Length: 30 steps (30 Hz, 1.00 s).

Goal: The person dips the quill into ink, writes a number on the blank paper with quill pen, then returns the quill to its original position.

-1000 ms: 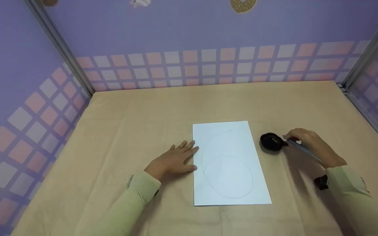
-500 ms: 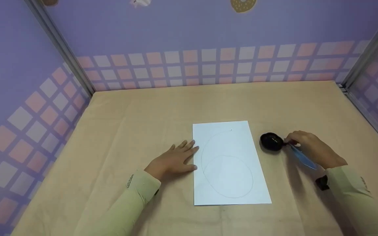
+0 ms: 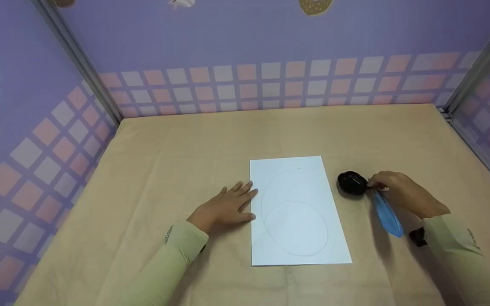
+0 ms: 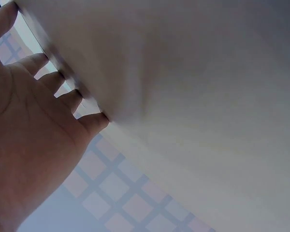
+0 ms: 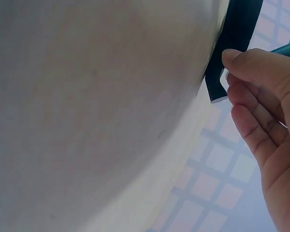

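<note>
Pinching a blue brush (image 3: 386, 214) at its neck, right hand (image 3: 402, 193) dips the tip in the black ink dish (image 3: 351, 183), right of the paper (image 3: 296, 210) mid-surface. Brush looks light, stiff; grip low on the handle. Left hand (image 3: 228, 207) flat, fingers spread, touching the paper's left edge.

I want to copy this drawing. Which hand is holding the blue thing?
The right hand, beside the black dish, pinches the blue tool; the left hand lies flat.

head: high, looking down on table (image 3: 185, 140) | wrists: close, low, along tabletop | shared: table, wall
</note>
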Available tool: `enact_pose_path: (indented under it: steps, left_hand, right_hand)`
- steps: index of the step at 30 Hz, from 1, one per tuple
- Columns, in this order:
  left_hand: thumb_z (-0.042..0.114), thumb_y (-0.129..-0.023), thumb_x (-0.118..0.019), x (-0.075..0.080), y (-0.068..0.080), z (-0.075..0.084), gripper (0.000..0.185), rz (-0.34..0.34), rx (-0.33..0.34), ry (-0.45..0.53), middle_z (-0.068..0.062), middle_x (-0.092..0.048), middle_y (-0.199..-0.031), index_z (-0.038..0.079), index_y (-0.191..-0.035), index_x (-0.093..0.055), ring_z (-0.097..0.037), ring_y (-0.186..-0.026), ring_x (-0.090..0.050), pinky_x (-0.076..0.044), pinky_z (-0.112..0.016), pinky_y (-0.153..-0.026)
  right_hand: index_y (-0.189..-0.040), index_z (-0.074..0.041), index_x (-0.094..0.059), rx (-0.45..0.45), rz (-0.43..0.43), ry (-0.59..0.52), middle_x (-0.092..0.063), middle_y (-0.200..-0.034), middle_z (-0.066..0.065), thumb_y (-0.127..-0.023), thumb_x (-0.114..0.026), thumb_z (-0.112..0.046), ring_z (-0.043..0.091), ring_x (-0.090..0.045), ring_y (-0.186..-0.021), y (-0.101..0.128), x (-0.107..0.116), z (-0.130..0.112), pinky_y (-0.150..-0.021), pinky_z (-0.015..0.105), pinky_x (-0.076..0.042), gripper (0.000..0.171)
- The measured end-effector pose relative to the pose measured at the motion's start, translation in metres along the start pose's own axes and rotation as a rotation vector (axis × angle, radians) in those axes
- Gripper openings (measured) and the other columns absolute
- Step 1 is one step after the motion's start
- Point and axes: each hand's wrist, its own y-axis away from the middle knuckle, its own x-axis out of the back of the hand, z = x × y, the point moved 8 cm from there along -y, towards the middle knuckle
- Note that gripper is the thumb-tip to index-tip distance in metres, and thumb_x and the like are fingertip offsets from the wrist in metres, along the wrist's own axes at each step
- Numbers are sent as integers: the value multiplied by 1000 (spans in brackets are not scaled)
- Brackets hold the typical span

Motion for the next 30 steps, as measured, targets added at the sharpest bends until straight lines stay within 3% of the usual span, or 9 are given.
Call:
enact_pose_path:
  steps: [15,20,30]
  left_hand:
    - [56,-96,-44,1,0,1,74,4,-1,2,3,-4,-163,25,-156,-15,-22,-151,-1,-7,-52,-121]
    - [56,-96,-44,1,0,1,74,3,0,3,3,-4,-163,25,-156,-15,-22,-151,0,-7,-52,-121]
    - [56,-95,-45,0,-2,-1,75,-16,-1,25,4,-1,-163,26,-156,-13,-21,-151,1,-4,-52,-121]
  right_hand:
    - [-90,-5,-67,-20,-27,-71,-69,-90,2,-62,-61,35,13,-63,-80,3,1,0,-68,26,-54,49]
    - [-89,-6,-67,-24,-32,-93,-69,-90,1,-61,-59,36,14,-64,-81,3,0,0,-70,23,-53,51]
    - [-94,-9,-68,-64,-57,-144,-69,-93,-3,-76,-70,14,12,-64,-85,5,-2,2,-75,14,-49,30]
